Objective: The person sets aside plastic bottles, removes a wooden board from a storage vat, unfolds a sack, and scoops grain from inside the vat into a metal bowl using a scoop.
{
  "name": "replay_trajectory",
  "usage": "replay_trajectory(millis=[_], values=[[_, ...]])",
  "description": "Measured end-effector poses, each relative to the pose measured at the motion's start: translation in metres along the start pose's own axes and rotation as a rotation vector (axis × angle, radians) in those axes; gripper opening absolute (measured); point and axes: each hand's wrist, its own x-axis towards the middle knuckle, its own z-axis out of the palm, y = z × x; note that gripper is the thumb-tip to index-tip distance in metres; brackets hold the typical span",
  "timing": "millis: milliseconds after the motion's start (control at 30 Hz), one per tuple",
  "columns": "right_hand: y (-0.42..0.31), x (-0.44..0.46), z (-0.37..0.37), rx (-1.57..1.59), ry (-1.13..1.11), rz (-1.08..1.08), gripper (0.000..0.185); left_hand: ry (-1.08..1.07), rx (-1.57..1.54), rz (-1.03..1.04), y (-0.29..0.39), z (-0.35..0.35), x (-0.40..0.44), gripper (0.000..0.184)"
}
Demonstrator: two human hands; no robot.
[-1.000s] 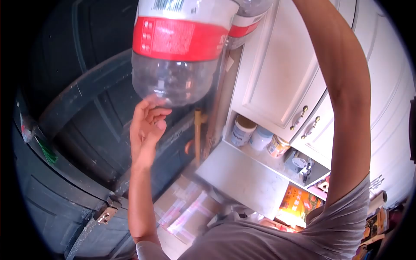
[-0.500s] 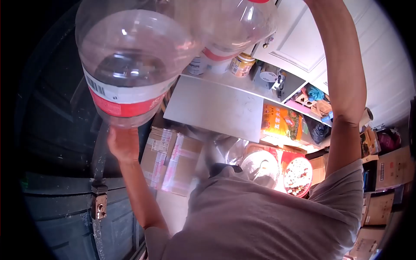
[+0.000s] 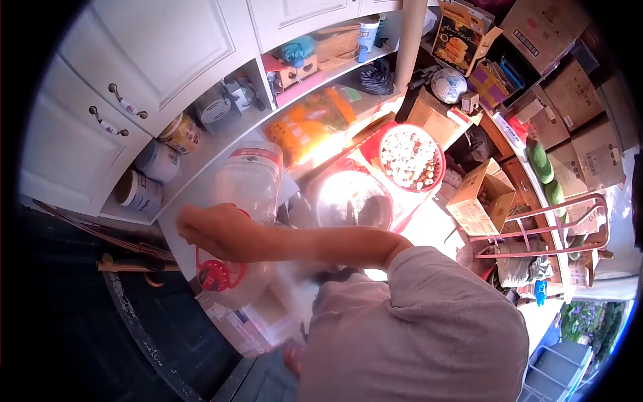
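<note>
My right hand (image 3: 218, 232), fist closed, grips the red carrying loop of a large clear plastic bottle (image 3: 251, 287). That bottle's red cap (image 3: 216, 275) faces me just below the hand. Beyond the hand, a second large clear bottle (image 3: 249, 181) with a red-and-white label lies with its neck toward my fingers. A bit of red shows at its neck; whether I hold its loop too is hidden. My left arm does not show. A small blurred patch of skin by my shirt's lower left edge could be my left hand or a foot.
White cabinets (image 3: 154, 53) with handles stand at the left, with several tubs on the shelf below. A red basin (image 3: 410, 157) of pale pieces sits ahead. Cardboard boxes (image 3: 482, 201) and a pink metal frame (image 3: 542, 228) are at the right. A dark door (image 3: 74, 315) is at lower left.
The view has swung right. The bottles have dropped from close before my face to below my right hand. My right arm has come down; my left hand no longer supports a bottle from below.
</note>
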Motion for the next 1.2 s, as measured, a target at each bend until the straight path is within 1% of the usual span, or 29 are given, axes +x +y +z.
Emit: replay_trajectory(millis=[33, 100, 200, 300, 333, 433, 467, 500, 567, 600, 633, 700, 733, 767, 800, 833, 867, 900, 933, 1033, 1067, 1133, 1167, 1200], values=[[0.002, -0.014, -0.01, 0.036, 0.022, 0.036, 0.008, -0.048, -0.037, -0.209, 0.011, 0.006, -0.007, 0.028], [0.004, -0.04, -0.026, 0.103, 0.073, 0.101, 0.008, -0.132, -0.046, -0.358, 0.022, 0.009, -0.013, 0.029], [-0.007, -0.075, -0.057, 0.205, 0.157, 0.254, 0.007, -0.215, 0.01, -0.382, 0.035, 0.008, 0.002, 0.03], [-0.026, -0.11, -0.088, 0.22, 0.296, 0.342, 0.009, -0.284, 0.084, -0.32, 0.048, 0.006, 0.033, 0.031], [-0.028, -0.123, -0.096, 0.177, 0.353, 0.27, 0.009, -0.307, 0.108, -0.293, 0.051, 0.005, 0.046, 0.032], [-0.05, -0.166, -0.118, 0.092, 0.496, 0.35, 0.009, -0.354, 0.163, -0.2, 0.062, 0.002, 0.092, 0.033], [-0.054, -0.181, -0.123, 0.069, 0.554, 0.311, 0.009, -0.361, 0.148, -0.192, 0.067, 0.002, 0.107, 0.034], [-0.063, -0.196, -0.126, 0.038, 0.598, 0.331, 0.009, -0.376, 0.124, -0.187, 0.073, 0.002, 0.125, 0.034], [-0.085, -0.223, -0.129, -0.025, 0.675, 0.369, 0.009, -0.398, -0.219, -0.451, 0.111, 0.006, 0.152, 0.035], [-0.09, -0.237, -0.127, -0.134, 0.719, 0.373, 0.01, -0.428, -0.058, -0.107, 0.071, 0.01, 0.18, 0.032], [-0.104, -0.247, -0.125, -0.192, 0.76, 0.395, 0.013, -0.464, -0.079, -0.068, 0.05, 0.019, 0.206, 0.028], [-0.12, -0.275, -0.126, -0.423, 0.796, 0.4, 0.012, -0.535, -0.125, 0.008, 0.009, 0.036, 0.255, 0.022], [-0.124, -0.288, -0.126, -0.484, 0.839, 0.44, 0.012, -0.579, -0.157, -0.117, 0.038, 0.042, 0.262, 0.02], [-0.138, -0.296, -0.128, -0.398, 0.898, 0.591, 0.012, -0.619, -0.185, -0.248, 0.038, 0.047, 0.272, 0.019], [-0.142, -0.309, -0.13, -0.552, 0.897, 0.544, 0.012, -0.687, 0.04, 0.11, 0.019, 0.062, 0.285, 0.02], [-0.147, -0.322, -0.133, -0.657, 0.901, 0.529, 0.012, -0.676, 0.065, 0.199, -0.01, 0.079, 0.292, 0.02], [-0.153, -0.334, -0.136, -0.764, 0.907, 0.515, 0.013, -0.662, 0.088, 0.291, -0.002, 0.094, 0.284, 0.021], [-0.157, -0.347, -0.143, -0.855, 0.907, 0.503, 0.012, -0.709, -0.067, 0.017, 0.007, 0.097, 0.276, 0.022], [-0.158, -0.361, -0.151, -0.915, 0.915, 0.503, 0.012, -0.697, -0.218, -0.262, 0.036, 0.1, 0.259, 0.024], [-0.161, -0.392, -0.173, -0.956, 1.008, 0.529, 0.015, -0.742, -0.116, -0.181, 0.054, 0.114, 0.204, 0.026], [-0.165, -0.399, -0.177, -0.951, 1.054, 0.535, 0.016, -0.757, -0.128, -0.202, 0.051, 0.116, 0.183, 0.027], [-0.187, -0.393, -0.18, -0.599, 1.321, 0.514, 0.007, -0.785, -0.143, -0.233, 0.051, 0.112, 0.159, 0.028], [-0.185, -0.409, -0.19, -0.55, 1.305, 0.59, 0.008, -0.843, -0.249, -0.246, 0.016, 0.116, 0.166, 0.026], [-0.182, -0.423, -0.201, -0.605, 1.285, 0.554, 0.008, -0.787, 0.143, 0.044, 0.122, 0.088, 0.103, 0.022]])
